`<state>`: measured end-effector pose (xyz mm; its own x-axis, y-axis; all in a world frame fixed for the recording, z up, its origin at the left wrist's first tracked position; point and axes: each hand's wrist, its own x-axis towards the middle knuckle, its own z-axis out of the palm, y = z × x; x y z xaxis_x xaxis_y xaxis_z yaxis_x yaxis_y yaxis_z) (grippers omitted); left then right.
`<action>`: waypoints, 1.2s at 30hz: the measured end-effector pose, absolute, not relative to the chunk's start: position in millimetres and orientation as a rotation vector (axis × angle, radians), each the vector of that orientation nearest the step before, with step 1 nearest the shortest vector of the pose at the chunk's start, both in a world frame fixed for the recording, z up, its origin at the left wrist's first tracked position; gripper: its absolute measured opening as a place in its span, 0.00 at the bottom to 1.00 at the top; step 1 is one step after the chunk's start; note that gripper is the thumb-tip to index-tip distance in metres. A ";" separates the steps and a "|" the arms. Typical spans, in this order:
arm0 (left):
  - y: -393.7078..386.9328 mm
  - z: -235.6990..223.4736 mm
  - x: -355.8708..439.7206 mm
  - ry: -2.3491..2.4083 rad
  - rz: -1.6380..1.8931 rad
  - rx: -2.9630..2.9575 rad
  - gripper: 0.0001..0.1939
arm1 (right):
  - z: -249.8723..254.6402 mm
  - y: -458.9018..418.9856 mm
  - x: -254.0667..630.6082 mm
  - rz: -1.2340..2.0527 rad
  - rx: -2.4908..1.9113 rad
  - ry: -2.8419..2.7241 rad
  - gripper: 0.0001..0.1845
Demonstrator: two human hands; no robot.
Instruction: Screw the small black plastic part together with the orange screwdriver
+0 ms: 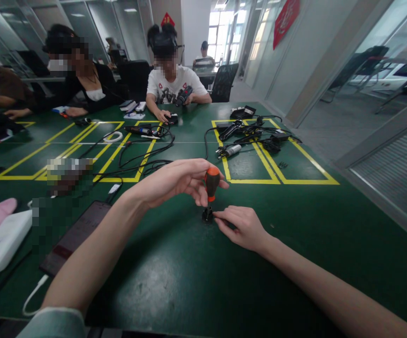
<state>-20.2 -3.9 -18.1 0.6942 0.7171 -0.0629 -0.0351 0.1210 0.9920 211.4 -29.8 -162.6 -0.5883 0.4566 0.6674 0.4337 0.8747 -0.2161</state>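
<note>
My left hand (185, 180) is closed around the handle of a short screwdriver (212, 184), which is dark with an orange top and an orange ring. The screwdriver stands upright, its shaft pointing down into a small black part (207, 215) on the green table. From the right, my right hand (240, 225) pinches the edge of that part between thumb and forefinger, holding it against the table. The screwdriver's tip is hidden inside the black part, whose exact kind I cannot make out.
To the left lie a phone (73, 237) with a cable and a white box (3, 241). Beyond my hands, yellow tape frames hold black tools and tangled cords (256, 134). A co-worker in a white shirt (177, 84) sits opposite, holding a dark tool; others sit further left.
</note>
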 end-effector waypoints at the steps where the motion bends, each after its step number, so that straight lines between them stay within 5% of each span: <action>1: -4.0 -18.4 -20.2 0.632 0.605 1.347 0.20 | -162.6 -29.8 211.4 0.041 -0.641 -2.277 0.09; 36: -5.9 -15.7 -24.7 0.665 0.587 1.401 0.20 | -164.7 -29.0 211.2 0.040 -0.626 -2.268 0.07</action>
<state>-24.7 -5.9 -15.7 0.6890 0.7209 -0.0741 0.0157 0.0873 0.9961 211.2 -29.0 -164.7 -0.5839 0.4496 0.6760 0.4253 0.8786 -0.2171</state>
